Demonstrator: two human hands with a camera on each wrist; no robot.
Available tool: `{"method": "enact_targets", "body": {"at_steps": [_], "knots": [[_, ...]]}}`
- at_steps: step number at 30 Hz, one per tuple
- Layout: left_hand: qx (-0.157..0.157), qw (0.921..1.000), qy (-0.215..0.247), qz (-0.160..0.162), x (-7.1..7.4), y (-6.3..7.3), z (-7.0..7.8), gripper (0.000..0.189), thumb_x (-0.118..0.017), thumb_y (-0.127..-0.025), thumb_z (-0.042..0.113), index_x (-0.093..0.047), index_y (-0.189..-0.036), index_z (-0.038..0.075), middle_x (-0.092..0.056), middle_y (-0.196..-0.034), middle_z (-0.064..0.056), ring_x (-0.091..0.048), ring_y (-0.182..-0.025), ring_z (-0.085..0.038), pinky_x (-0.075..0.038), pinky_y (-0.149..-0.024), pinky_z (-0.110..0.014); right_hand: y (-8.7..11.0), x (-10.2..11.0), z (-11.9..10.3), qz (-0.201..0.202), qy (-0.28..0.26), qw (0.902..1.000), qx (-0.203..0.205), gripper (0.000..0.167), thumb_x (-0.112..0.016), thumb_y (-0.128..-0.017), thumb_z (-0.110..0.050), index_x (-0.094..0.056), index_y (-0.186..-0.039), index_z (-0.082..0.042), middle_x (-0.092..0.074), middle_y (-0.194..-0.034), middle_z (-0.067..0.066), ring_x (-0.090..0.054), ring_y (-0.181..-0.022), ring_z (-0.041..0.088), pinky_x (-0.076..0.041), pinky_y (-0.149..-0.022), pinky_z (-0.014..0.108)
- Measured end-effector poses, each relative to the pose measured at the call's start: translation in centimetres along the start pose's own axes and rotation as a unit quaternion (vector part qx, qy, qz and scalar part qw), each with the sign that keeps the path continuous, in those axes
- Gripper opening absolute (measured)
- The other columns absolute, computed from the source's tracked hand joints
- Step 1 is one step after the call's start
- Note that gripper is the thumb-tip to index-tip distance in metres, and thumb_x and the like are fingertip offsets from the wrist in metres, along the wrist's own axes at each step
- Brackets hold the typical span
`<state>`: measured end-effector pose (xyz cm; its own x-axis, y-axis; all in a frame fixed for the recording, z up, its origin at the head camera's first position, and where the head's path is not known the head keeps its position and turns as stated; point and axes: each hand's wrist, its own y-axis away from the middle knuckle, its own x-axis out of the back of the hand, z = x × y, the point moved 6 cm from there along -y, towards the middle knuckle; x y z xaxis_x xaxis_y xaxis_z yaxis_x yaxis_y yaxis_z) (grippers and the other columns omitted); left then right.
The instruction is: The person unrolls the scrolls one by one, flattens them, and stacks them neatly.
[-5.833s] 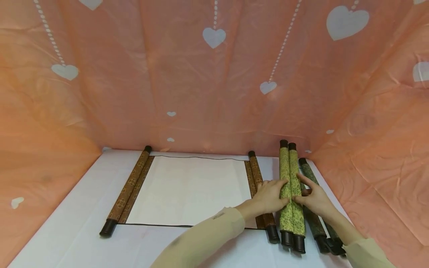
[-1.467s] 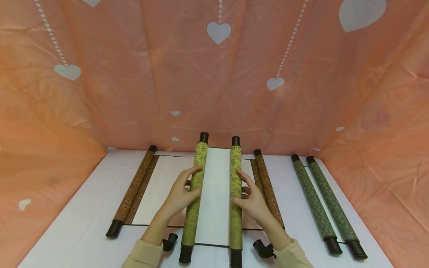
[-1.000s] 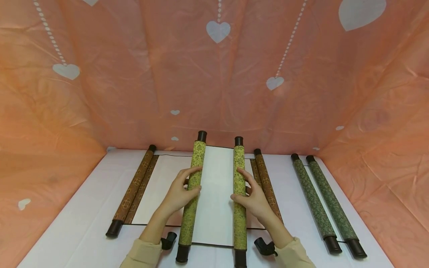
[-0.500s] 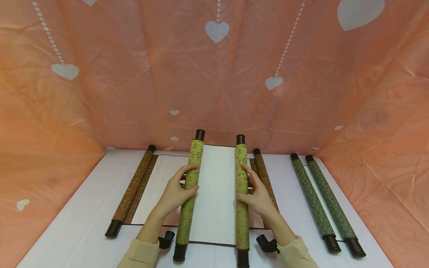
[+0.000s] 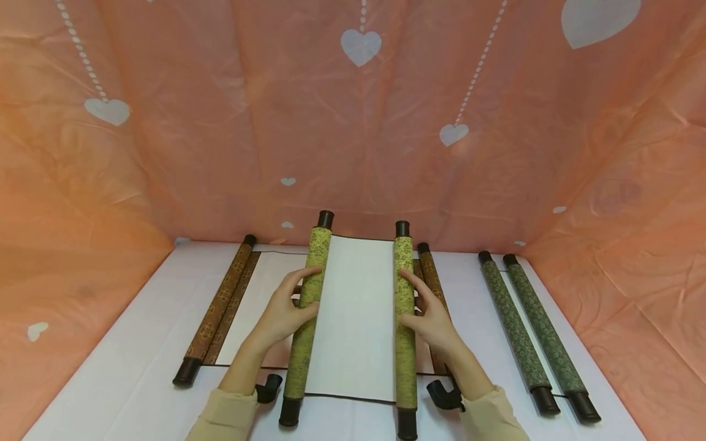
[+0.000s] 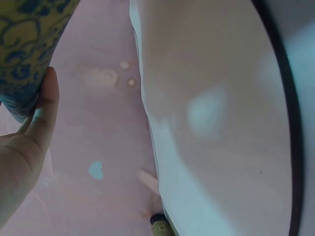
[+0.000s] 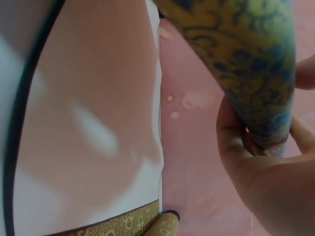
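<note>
A yellow-green patterned scroll (image 5: 357, 318) with black end knobs is held above the table, partly unrolled, white sheet between its two rollers. My left hand (image 5: 282, 313) grips the left roller, thumb and forefinger on its front side and other fingers behind. On the right roller, my right hand (image 5: 437, 320) has a similar grip. Both wrist views show the rollers close up, with the left hand (image 6: 27, 152) and right hand (image 7: 270, 177) around them. Beneath lies a brown patterned scroll (image 5: 219, 306), spread open; its middle is largely hidden by the raised one.
A dark green scroll (image 5: 515, 331), nearly rolled up, lies at the right of the white table (image 5: 110, 367). Orange cloth walls (image 5: 220, 122) with white hearts enclose the back and sides. Black wrist cameras (image 5: 444, 395) hang below both wrists.
The yellow-green scroll, earlier rolled up at the right beside the green scroll, is now over the middle. Its rollers have moved steadily apart, with more white sheet showing.
</note>
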<state>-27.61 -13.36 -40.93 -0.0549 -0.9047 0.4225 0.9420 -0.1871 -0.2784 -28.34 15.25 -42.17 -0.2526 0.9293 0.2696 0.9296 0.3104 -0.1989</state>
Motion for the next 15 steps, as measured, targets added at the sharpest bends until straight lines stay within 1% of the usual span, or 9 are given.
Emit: {"method": "enact_targets", "body": {"at_steps": [1, 3, 5, 8, 9, 11, 12, 14, 15], "knots": [[-0.002, 1.0, 0.0, 0.001, 0.06, -0.04, 0.02, 0.067, -0.069, -0.091, -0.004, -0.051, -0.152, 0.016, -0.042, -0.156, -0.019, -0.048, -0.132, -0.046, -0.049, -0.097, -0.056, -0.01, 0.08, 0.0, -0.001, -0.003, 1.0, -0.004, 0.089, -0.058, -0.085, 0.017, -0.034, -0.164, -0.018, -0.024, -0.17, 0.011, -0.036, -0.141, 0.037, -0.04, -0.066, 0.032], [-0.003, 1.0, 0.002, 0.002, 0.14, -0.09, 0.03, 0.068, -0.067, -0.09, -0.005, -0.051, -0.153, 0.016, -0.042, -0.156, -0.019, -0.048, -0.132, -0.045, -0.05, -0.095, -0.055, -0.01, 0.19, -0.01, -0.001, -0.01, 0.9999, -0.013, 0.089, -0.057, -0.085, 0.016, -0.034, -0.164, -0.019, -0.022, -0.171, 0.009, -0.02, -0.153, 0.032, -0.041, -0.069, 0.032], [-0.003, 1.0, 0.006, 0.002, 0.21, -0.11, 0.02, 0.069, -0.065, -0.089, -0.007, -0.052, -0.153, 0.016, -0.041, -0.157, -0.019, -0.047, -0.134, -0.042, -0.049, -0.096, -0.054, 0.01, 0.25, -0.04, -0.001, -0.016, 0.9998, -0.016, 0.089, -0.06, -0.087, 0.014, -0.033, -0.164, -0.02, -0.02, -0.171, 0.009, -0.016, -0.156, 0.032, -0.042, -0.072, 0.033], [-0.002, 0.9999, 0.013, -0.002, 0.21, -0.11, -0.04, 0.07, -0.061, -0.088, -0.008, -0.052, -0.154, 0.016, -0.039, -0.158, -0.018, -0.044, -0.138, -0.04, -0.046, -0.099, -0.054, 0.01, 0.2, 0.0, -0.002, -0.03, 0.9994, -0.018, 0.089, -0.067, -0.088, 0.012, -0.033, -0.164, -0.019, -0.018, -0.172, 0.01, -0.031, -0.149, 0.038, -0.047, -0.076, 0.032], [-0.001, 0.9999, 0.013, -0.003, 0.2, -0.11, -0.07, 0.071, -0.061, -0.088, -0.008, -0.052, -0.154, 0.016, -0.038, -0.158, -0.018, -0.043, -0.14, -0.039, -0.044, -0.101, -0.055, 0.0, 0.18, 0.04, -0.001, -0.033, 0.9993, -0.018, 0.09, -0.071, -0.088, 0.011, -0.033, -0.164, -0.019, -0.018, -0.172, 0.01, -0.038, -0.143, 0.04, -0.049, -0.074, 0.031], [0.001, 1.0, 0.007, -0.003, 0.17, -0.14, -0.19, 0.069, -0.063, -0.089, -0.006, -0.053, -0.153, 0.017, -0.039, -0.158, -0.018, -0.043, -0.139, -0.039, -0.044, -0.101, -0.054, -0.05, 0.11, 0.14, 0.002, -0.034, 0.9993, -0.016, 0.093, -0.076, -0.086, 0.01, -0.032, -0.164, -0.018, -0.019, -0.171, 0.01, -0.048, -0.132, 0.042, -0.053, -0.076, 0.03], [0.004, 1.0, 0.004, -0.002, 0.14, -0.16, -0.25, 0.067, -0.066, -0.09, -0.005, -0.053, -0.153, 0.017, -0.039, -0.157, -0.018, -0.044, -0.138, -0.039, -0.045, -0.101, -0.053, -0.08, 0.08, 0.19, 0.002, -0.034, 0.9993, -0.016, 0.094, -0.077, -0.086, 0.01, -0.032, -0.164, -0.018, -0.019, -0.171, 0.009, -0.05, -0.129, 0.042, -0.054, -0.075, 0.03], [0.008, 1.0, -0.004, 0.0, 0.09, -0.21, -0.41, 0.066, -0.072, -0.091, 0.0, -0.054, -0.152, 0.018, -0.039, -0.157, -0.018, -0.047, -0.135, -0.037, -0.046, -0.099, -0.051, -0.13, 0.12, 0.26, 0.006, -0.029, 0.9995, -0.013, 0.095, -0.077, -0.085, 0.01, -0.032, -0.164, -0.018, -0.021, -0.171, 0.009, -0.05, -0.128, 0.041, -0.054, -0.078, 0.033], [0.011, 0.9999, -0.007, 0.002, 0.07, -0.24, -0.48, 0.066, -0.076, -0.091, 0.003, -0.054, -0.152, 0.018, -0.04, -0.156, -0.017, -0.049, -0.132, -0.037, -0.047, -0.097, -0.05, -0.14, 0.18, 0.27, 0.009, -0.023, 0.9996, -0.012, 0.095, -0.077, -0.086, 0.009, -0.032, -0.164, -0.019, -0.022, -0.17, 0.009, -0.049, -0.13, 0.041, -0.053, -0.081, 0.036]]}}
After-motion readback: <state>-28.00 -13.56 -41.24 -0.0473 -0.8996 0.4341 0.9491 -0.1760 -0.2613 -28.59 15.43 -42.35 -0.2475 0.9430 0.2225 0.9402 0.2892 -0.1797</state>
